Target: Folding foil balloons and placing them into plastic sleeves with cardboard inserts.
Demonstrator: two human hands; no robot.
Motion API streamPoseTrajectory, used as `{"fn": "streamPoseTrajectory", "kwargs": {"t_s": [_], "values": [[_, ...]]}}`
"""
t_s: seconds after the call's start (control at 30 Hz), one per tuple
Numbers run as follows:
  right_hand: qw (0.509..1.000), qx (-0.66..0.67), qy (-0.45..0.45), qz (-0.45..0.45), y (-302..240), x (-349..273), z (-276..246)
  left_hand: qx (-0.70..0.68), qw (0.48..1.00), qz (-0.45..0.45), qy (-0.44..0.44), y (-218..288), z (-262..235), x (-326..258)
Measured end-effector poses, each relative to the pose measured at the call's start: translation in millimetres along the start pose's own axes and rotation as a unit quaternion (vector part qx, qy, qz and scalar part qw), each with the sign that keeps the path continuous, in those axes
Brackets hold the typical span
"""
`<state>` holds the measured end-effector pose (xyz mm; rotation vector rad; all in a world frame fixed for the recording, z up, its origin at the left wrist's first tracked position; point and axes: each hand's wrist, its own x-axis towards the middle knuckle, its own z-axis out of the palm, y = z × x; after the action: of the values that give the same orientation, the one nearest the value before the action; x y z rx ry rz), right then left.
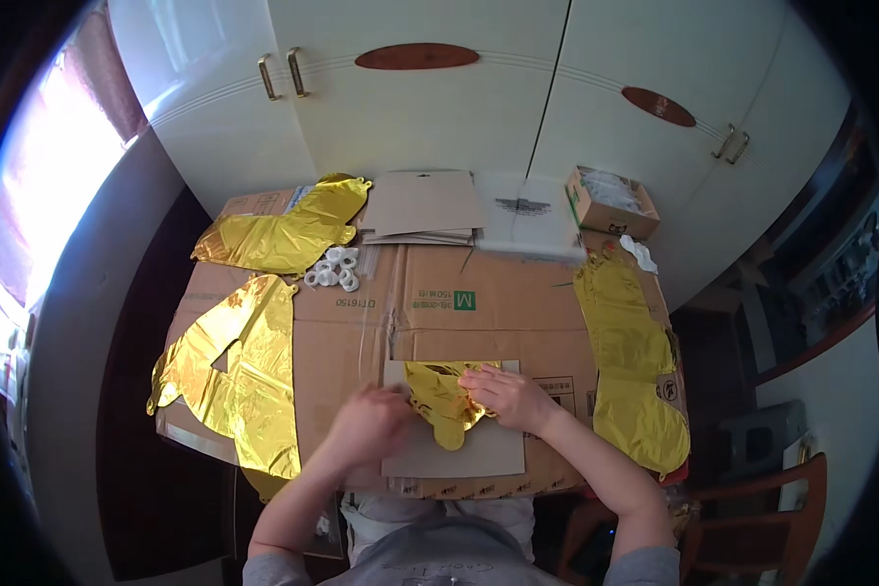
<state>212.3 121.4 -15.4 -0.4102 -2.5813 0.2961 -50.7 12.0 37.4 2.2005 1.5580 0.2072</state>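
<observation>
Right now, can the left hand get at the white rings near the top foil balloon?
Probably yes: the left hand rests on the card by the small foil piece, and only bare cardboard lies between it and the white rings.

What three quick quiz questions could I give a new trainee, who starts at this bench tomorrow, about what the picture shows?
1. True or false: both hands touch the folded gold foil balloon lying on the grey card sheet.
2. Where do the small white rings lie? A) beside the top-left gold balloon; B) in the small open box; C) on the grey card sheet.
3. What covers the worktop?

Key
1. True: left hand and right hand both rest on it.
2. A.
3. Flattened brown cardboard.
</observation>
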Motion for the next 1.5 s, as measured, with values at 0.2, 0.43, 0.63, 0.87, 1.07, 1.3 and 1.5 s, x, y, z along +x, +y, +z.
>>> {"fn": "streamPoseTrajectory", "kwargs": {"t_s": [0.2,0.43,0.63,0.87,1.07,1.3,1.5], "values": [[1.0,-0.012,-0.022,-0.003,3,-1,3,0.084,0.982,0.055,0.157,-1,7,53],[1.0,-0.025,-0.016,0.003,1,-2,2,0.067,0.993,0.028,0.09,11,48,62],[0.999,0.006,-0.04,-0.002,-7,3,-14,0.094,0.991,0.028,0.087,12,49,58],[0.982,-0.131,-0.004,0.134,-21,21,-1,0.136,0.986,0.021,0.096,13,54,59],[0.974,-0.13,-0.029,0.183,-31,9,28,0.135,0.986,0.014,0.101,12,57,57],[0.961,-0.16,-0.046,0.219,-36,1,23,0.126,0.988,0.007,0.093,10,52,51],[0.96,-0.157,-0.051,0.225,-36,-2,20,0.129,0.988,-0.023,0.084,9,45,38]]}}
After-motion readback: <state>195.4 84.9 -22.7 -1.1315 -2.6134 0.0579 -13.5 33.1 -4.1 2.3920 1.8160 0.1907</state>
